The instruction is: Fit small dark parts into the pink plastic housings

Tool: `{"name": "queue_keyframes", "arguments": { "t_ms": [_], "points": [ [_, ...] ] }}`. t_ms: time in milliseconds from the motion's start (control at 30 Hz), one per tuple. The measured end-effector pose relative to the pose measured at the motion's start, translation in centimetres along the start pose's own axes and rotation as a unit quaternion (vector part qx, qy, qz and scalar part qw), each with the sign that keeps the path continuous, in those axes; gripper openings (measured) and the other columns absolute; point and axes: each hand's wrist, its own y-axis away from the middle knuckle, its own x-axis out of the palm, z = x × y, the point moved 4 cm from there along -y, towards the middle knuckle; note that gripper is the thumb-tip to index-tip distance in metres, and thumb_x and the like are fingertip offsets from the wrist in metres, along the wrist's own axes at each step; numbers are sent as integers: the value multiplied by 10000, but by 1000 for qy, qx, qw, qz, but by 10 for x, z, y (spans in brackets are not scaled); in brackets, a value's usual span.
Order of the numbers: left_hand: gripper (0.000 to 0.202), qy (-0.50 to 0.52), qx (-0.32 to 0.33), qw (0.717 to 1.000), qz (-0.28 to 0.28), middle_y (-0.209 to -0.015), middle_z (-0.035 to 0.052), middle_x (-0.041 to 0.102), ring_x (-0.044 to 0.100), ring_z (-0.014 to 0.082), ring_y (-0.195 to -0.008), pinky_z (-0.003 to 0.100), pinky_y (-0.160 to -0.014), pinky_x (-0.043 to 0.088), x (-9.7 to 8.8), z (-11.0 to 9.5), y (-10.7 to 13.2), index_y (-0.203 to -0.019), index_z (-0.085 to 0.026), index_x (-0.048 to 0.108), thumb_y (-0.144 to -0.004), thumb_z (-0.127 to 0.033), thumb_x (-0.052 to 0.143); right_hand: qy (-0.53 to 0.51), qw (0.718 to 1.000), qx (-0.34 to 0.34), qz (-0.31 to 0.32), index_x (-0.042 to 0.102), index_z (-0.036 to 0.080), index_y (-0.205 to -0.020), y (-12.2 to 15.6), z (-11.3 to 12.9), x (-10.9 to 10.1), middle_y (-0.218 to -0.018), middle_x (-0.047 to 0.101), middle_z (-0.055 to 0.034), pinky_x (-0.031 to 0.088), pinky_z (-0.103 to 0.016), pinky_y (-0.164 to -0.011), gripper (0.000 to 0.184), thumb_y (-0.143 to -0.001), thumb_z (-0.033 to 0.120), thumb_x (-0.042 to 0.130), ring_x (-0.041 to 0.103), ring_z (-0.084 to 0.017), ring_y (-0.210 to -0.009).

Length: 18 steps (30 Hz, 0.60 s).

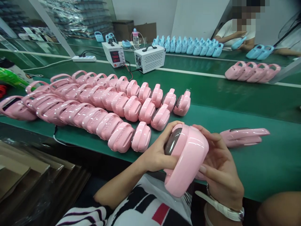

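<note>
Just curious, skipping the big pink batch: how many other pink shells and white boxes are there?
Pink shell in hand: 1
Lone pink shell: 1
Far-right pink shells: 4
White boxes: 2
Total: 8

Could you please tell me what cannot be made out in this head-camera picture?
- Underside of the held pink device: covered by the left hand and right hand.
- Readout on the power supply: too small.
- Far left pink device: cut off by the frame edge.
- Stacked goods behind: blurred.
</note>
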Motion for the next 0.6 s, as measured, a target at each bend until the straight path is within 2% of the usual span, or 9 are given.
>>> {"name": "queue_keyframes", "arguments": {
  "t_ms": [233,600],
  "points": [
    [781,11,-3,1000,-4,-1289,37,533,504,285,-1218,357,-1064,412,1,1,0,-1311,-258,457,-600,-310,778,17,1000,-9,4,646,376,-1170,-1,-2,-1,-1387,572,-18,514,-462,-1011,532,-681,305,843,512,-324,-1306],
    [801,0,14,1000,10,-1347,39,495,487,304,-1246,391,-1080,413,0,4,0,-1346,-285,452,-620,-285,790,2,1000,-11,4,657,397,-1149,-1,-1,0,-1363,591,22,513,-386,-1016,519,-678,288,846,525,-273,-1307]
  ]
}}
